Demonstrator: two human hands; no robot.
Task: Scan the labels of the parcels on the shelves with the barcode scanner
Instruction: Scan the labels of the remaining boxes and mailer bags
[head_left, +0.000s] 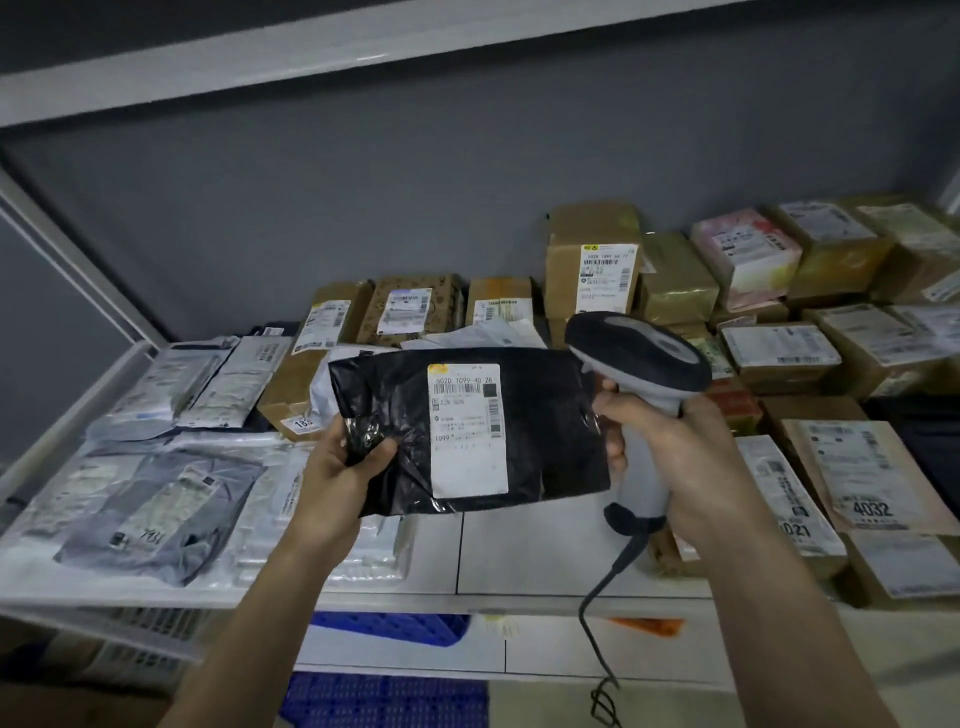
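Your left hand (340, 467) pinches the black parcel (467, 431) above the shelf (545, 551), label up; your right hand (670, 447) grips the scanner (641, 374) beside it. Many parcels look left to scan.

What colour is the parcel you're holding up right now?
Black plastic bag with a white label, clearest in the head view.
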